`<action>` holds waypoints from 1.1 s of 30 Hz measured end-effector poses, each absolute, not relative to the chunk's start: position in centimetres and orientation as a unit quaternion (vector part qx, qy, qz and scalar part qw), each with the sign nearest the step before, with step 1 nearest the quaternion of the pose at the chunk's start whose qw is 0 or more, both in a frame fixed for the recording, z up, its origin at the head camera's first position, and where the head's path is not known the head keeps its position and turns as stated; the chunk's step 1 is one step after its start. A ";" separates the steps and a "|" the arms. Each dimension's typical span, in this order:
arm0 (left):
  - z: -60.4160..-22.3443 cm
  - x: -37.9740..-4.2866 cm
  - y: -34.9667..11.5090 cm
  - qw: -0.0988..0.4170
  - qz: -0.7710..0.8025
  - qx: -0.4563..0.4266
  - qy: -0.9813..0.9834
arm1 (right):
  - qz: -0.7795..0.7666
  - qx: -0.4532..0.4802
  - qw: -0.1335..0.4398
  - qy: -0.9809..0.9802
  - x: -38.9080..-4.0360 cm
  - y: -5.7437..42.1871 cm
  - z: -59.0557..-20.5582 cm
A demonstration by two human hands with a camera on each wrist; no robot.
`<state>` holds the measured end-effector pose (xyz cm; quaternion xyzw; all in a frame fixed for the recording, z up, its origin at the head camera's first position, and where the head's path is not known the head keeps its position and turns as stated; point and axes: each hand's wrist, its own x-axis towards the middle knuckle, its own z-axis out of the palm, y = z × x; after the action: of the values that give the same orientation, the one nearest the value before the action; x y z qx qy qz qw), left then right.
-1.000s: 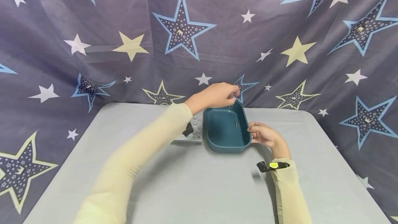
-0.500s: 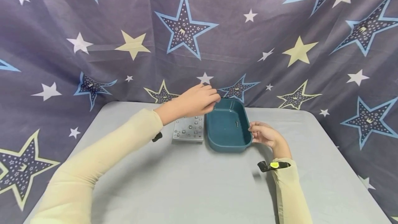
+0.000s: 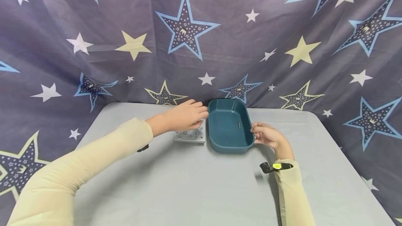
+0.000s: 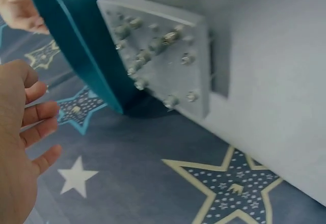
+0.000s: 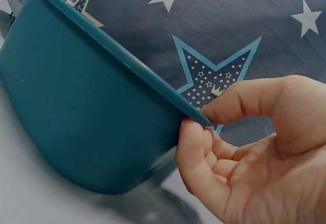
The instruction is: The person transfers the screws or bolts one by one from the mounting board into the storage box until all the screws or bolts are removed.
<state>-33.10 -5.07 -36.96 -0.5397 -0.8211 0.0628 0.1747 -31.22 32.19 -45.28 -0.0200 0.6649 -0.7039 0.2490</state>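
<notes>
My left hand (image 3: 183, 116) hovers over a grey metal plate (image 3: 189, 137) studded with several small bolts. In the left wrist view its fingers (image 4: 39, 132) are loosely bent and spread apart. That view shows the plate (image 4: 162, 77) off to the side of the fingertips, its bolts (image 4: 170, 102) standing out from the face. Just right of the plate, a teal plastic bin (image 3: 230, 149) sits on the table with one small bolt (image 3: 238, 125) inside. My right hand (image 3: 267, 137) pinches the bin's right rim between thumb and fingers, as the right wrist view confirms on the teal wall (image 5: 97, 107).
A light grey cloth covers the table (image 3: 201, 184). Behind it hangs a dark curtain (image 3: 245, 55) patterned with stars, close to the back of the bin and plate. A black strap (image 3: 276, 166) with a yellow tag circles the right wrist.
My left hand has moved left and nearer, from above the bin's far edge to above the plate. My right hand and the bin have stayed in place.
</notes>
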 end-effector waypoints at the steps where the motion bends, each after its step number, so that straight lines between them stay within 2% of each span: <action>1: -37.2 -33.1 -5.3 0.175 0.065 -0.542 -0.820 | -0.704 -0.022 0.249 0.665 -31.2 32.2 -45.3; 18: -39.4 -32.4 -6.0 0.092 0.099 -0.546 -0.827 | -0.705 -0.025 0.245 0.665 -31.2 32.3 -45.4; 33: -40.4 -32.4 -5.7 0.087 0.112 -0.542 -0.829 | -0.704 -0.023 0.237 0.669 -31.2 32.3 -45.6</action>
<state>-32.43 -5.68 -40.44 -0.5418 -0.8286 0.1116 0.0865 -31.17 32.32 -45.60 -0.0229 0.6690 -0.7042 0.2368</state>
